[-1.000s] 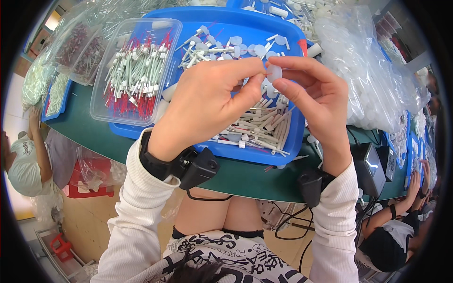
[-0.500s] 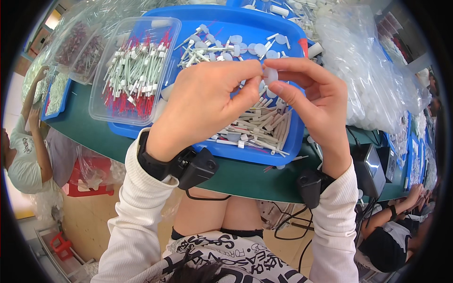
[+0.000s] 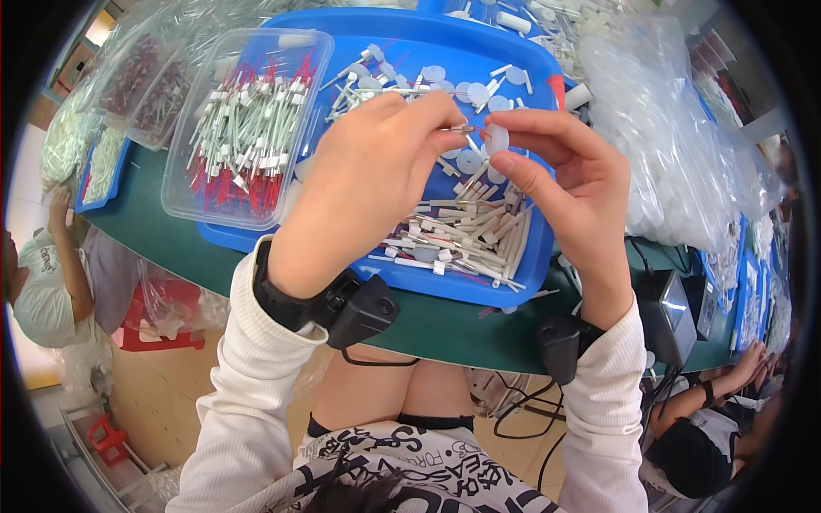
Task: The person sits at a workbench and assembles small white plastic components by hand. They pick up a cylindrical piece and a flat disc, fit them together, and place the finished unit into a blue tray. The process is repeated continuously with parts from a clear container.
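Observation:
My left hand (image 3: pixel 363 167) pinches a thin metal-tipped piece (image 3: pixel 463 129) between thumb and fingers; its rear part is hidden in the hand. Just to the right, my right hand (image 3: pixel 571 167) grips a translucent white disc (image 3: pixel 497 138) by its edges, held upright between thumb and forefinger. A bit of red wire shows at the disc's left face. The metal tip points at the disc with a small gap between them. Both hands hover over a blue tray (image 3: pixel 410 285), which holds white sleeved wire pieces (image 3: pixel 479 227) and loose discs (image 3: pixel 434 74).
At left, a clear plastic box (image 3: pixel 180 184) of white-and-red wire pieces overlaps the tray. A plastic bag (image 3: pixel 658 154) of white parts lies at right on the green table (image 3: pixel 462 338), beside a dark metallic box (image 3: pixel 670 308). Other people work at both sides.
My left hand has drawn slightly left, away from the disc, so the metal tip and the red wire now show. My right hand stays nearly in place with the disc.

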`<action>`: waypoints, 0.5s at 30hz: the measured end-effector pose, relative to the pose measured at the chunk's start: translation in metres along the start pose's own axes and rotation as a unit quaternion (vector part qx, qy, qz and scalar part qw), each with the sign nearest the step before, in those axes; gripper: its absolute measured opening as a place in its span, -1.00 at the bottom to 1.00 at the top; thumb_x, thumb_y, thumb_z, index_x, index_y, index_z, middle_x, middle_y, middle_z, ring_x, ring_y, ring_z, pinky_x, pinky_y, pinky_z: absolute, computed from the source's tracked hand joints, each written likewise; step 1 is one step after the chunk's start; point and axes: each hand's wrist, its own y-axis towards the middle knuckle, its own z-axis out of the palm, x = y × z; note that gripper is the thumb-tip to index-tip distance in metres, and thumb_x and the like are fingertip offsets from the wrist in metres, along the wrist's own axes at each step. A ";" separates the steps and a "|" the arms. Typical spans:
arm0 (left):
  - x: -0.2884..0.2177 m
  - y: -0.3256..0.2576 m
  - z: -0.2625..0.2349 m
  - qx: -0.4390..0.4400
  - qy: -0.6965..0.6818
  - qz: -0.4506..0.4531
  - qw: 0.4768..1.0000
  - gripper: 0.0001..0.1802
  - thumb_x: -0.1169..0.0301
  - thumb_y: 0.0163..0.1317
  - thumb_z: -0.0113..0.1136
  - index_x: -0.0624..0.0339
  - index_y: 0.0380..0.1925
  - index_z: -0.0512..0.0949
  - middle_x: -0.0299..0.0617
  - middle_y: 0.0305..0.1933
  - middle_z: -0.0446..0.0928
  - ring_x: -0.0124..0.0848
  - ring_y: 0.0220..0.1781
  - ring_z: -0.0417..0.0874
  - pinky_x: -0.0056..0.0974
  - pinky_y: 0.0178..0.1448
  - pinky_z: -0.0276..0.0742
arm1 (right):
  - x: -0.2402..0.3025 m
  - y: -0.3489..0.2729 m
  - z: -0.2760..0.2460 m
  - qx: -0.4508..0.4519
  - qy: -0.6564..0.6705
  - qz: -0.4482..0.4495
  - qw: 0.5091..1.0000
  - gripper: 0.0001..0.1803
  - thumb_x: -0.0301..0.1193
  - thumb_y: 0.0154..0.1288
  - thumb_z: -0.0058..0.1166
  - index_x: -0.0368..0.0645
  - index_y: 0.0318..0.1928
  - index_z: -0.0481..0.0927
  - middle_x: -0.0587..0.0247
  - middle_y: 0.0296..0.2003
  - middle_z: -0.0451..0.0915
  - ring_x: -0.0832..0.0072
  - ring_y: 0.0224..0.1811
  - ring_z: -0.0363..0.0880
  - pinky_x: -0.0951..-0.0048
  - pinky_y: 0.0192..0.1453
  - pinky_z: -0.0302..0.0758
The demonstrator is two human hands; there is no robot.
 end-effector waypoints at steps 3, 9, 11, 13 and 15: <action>-0.005 0.002 -0.003 -0.010 -0.007 0.029 1.000 -0.91 0.58 0.12 0.19 0.28 -0.35 0.61 -0.10 -0.37 0.64 -0.28 -0.33 0.66 -0.32 -0.28 0.54 | -0.002 0.000 0.001 -0.019 -0.011 -0.012 1.000 -0.73 -0.59 0.10 0.24 -0.32 -0.13 0.62 0.20 -0.19 0.66 0.50 -0.16 0.62 0.53 -0.02 0.50; -0.004 0.000 0.004 -0.035 -0.045 0.045 0.997 -0.89 0.63 0.08 0.17 0.30 -0.37 0.61 -0.10 -0.41 0.63 -0.25 -0.43 0.65 -0.29 -0.32 0.55 | -0.003 -0.001 0.003 -0.025 -0.045 -0.008 0.999 -0.76 -0.61 0.09 0.24 -0.29 -0.17 0.68 0.19 -0.25 0.66 0.55 -0.22 0.61 0.57 -0.08 0.51; -0.003 -0.002 0.007 -0.034 -0.021 0.051 0.998 -0.86 0.65 0.04 0.15 0.30 -0.37 0.61 -0.09 -0.41 0.63 -0.22 -0.43 0.65 -0.29 -0.33 0.55 | -0.003 -0.002 0.003 -0.023 -0.031 0.026 0.999 -0.75 -0.61 0.08 0.25 -0.29 -0.16 0.68 0.19 -0.27 0.67 0.57 -0.24 0.62 0.58 -0.11 0.52; -0.004 -0.003 0.007 -0.027 0.001 0.053 0.998 -0.83 0.67 0.00 0.14 0.30 -0.37 0.60 -0.08 -0.42 0.62 -0.21 -0.43 0.65 -0.29 -0.33 0.55 | -0.003 -0.002 0.003 -0.020 -0.022 0.046 0.998 -0.75 -0.61 0.08 0.25 -0.30 -0.16 0.68 0.19 -0.28 0.68 0.58 -0.25 0.62 0.59 -0.13 0.53; -0.006 -0.003 0.004 -0.015 0.021 0.049 0.998 -0.82 0.69 -0.03 0.12 0.31 -0.38 0.59 -0.08 -0.43 0.62 -0.20 -0.43 0.65 -0.28 -0.33 0.55 | -0.002 -0.002 0.004 -0.016 -0.017 0.053 0.998 -0.75 -0.60 0.08 0.26 -0.31 -0.15 0.67 0.18 -0.29 0.69 0.58 -0.26 0.63 0.60 -0.14 0.54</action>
